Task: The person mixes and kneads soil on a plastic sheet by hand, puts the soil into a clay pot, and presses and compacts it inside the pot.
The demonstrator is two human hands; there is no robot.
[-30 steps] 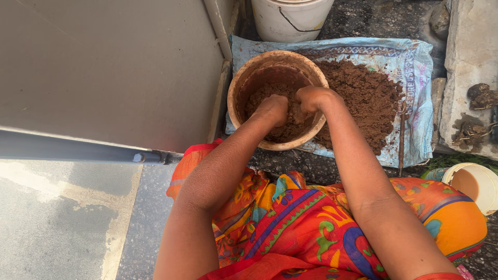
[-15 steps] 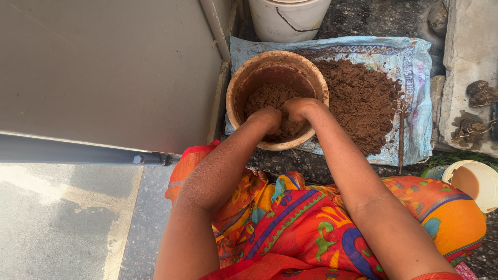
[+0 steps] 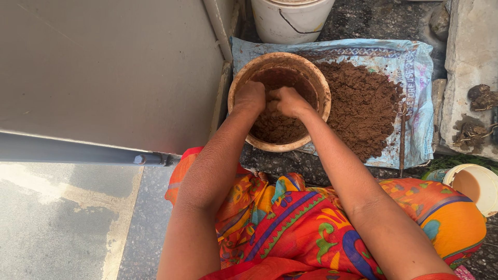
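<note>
While both hands (image 3: 270, 99) press down, brown soil (image 3: 277, 127) fills the clay pot (image 3: 317, 78).

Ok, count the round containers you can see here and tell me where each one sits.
3. A clay pot on the blue sack, with both hands in its soil; a white bucket beyond it at the top edge; a small white tub lying at the right edge. Others may lie out of view.

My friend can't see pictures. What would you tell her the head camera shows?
Two bare hands, left hand and right hand, press into brown soil inside a clay pot. More soil is heaped on a blue sack beside it, with a white bucket behind.
</note>
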